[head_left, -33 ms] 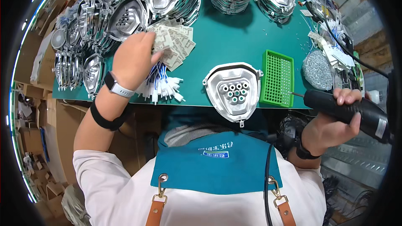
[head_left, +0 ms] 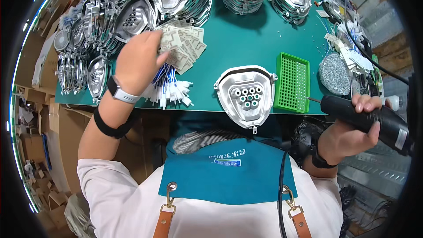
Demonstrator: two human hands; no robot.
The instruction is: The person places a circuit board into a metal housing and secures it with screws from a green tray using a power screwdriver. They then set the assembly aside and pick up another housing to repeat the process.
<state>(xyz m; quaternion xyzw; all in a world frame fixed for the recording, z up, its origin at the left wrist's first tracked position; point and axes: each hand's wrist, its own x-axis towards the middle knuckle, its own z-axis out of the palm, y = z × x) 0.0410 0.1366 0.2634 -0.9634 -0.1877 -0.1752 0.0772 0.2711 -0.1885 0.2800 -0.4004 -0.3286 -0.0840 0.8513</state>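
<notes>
My left hand point(head_left: 137, 64) is over the fanned pile of thin pale circuit boards point(head_left: 192, 42) with grey traces. A pale board point(head_left: 171, 39) shows between its thumb and forefinger; the other fingertips are hidden. White connectors on blue-and-white wires point(head_left: 169, 91) lie just below the pile. My right hand point(head_left: 350, 134) is wrapped round a black electric screwdriver point(head_left: 337, 106), its bit pointing left at the green basket's near corner. Between my hands, a silver rounded-triangular metal housing point(head_left: 240, 112) with a cluster of round sockets overhangs the table's front edge.
On the green table point(head_left: 246, 39), stacks of metal housings point(head_left: 240, 2) line the far side, with more housings point(head_left: 132, 20) at the left. A green perforated basket point(head_left: 292, 81) stands right of the single housing. Further right are a coiled silvery bundle point(head_left: 333, 74) and white-blue wiring point(head_left: 354, 57).
My left hand has shifted very slightly left and up, and the board by its thumb has moved a little with it. My right hand and the screwdriver have barely moved.
</notes>
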